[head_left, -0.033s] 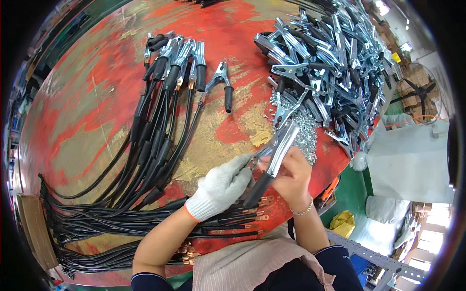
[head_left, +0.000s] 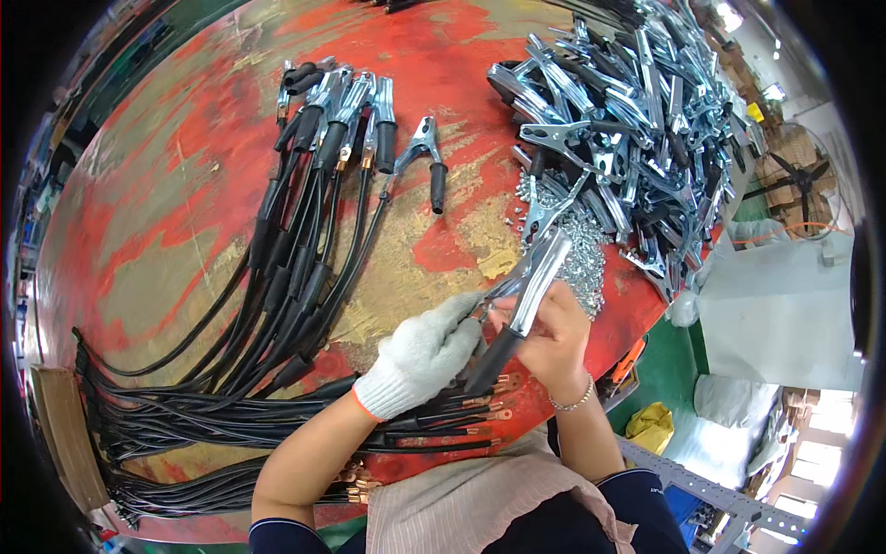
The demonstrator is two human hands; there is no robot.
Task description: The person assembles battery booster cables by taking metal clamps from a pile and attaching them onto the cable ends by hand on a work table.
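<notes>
A silver metal spring clamp (head_left: 543, 277) with a black handle grip is held in front of me, between both hands. My left hand (head_left: 415, 353), in a white knitted glove, is closed around its near side, where a bit of copper shows by the fingertips. My bare right hand (head_left: 554, 342) has its fingers bent against the clamp's inner side; whatever small part they pinch there is hidden. Beneath the hands lie black cables with copper lugs (head_left: 501, 414). Loose small screws or nuts (head_left: 583, 258) lie just beyond the right hand.
A big heap of clamps (head_left: 637, 120) covers the table's far right. Clamps fixed to black cables (head_left: 309, 249) lie at the left, with one clamp (head_left: 424, 148) beside them. More cables (head_left: 203, 489) run along the near edge. A cardboard piece (head_left: 69, 439) stands at the left rim.
The whole view has shifted very slightly. Both hands stay on the clamp, and the right fingers have moved only a little.
</notes>
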